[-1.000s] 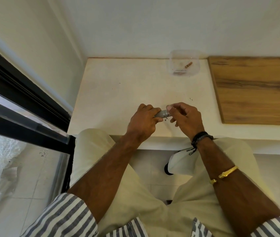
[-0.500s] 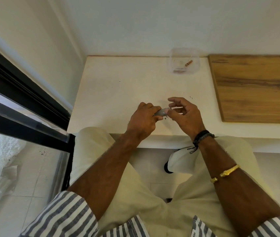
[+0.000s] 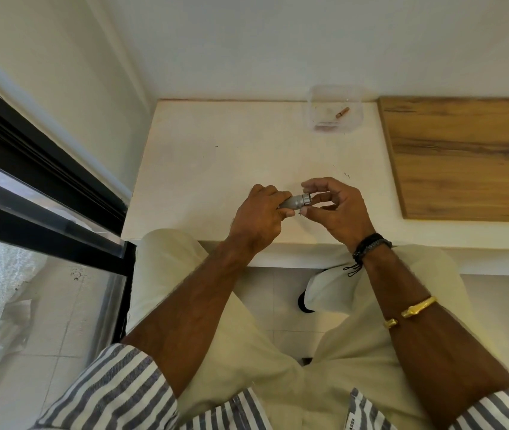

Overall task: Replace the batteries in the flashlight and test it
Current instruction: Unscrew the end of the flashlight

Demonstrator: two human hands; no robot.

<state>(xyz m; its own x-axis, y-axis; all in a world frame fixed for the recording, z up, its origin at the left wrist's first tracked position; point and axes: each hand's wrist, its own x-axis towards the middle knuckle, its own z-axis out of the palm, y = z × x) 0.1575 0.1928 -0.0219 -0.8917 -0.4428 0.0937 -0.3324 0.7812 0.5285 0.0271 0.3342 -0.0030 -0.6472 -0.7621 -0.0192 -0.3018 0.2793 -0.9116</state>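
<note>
- Far right, a clear plastic tub (image 3: 335, 108) holds one small copper-coloured cylinder (image 3: 342, 112).
- Left hand (image 3: 259, 214) grips a ribbed grey metal flashlight (image 3: 297, 201); right hand (image 3: 338, 206), loosely open, fingertips its end.

The counter (image 3: 216, 156) is running along the back wall, with a window frame (image 3: 29, 169) sitting off to its left. A clear container (image 3: 335, 108) is resting at the counter's far edge, a small stick (image 3: 342, 112) lying inside it. A wooden board (image 3: 470, 156) is lying to the right of that container. Near the front edge, the left hand (image 3: 259, 217) and right hand (image 3: 338, 209) are meeting over the counter, the flashlight (image 3: 297, 201) sitting between them.
</note>
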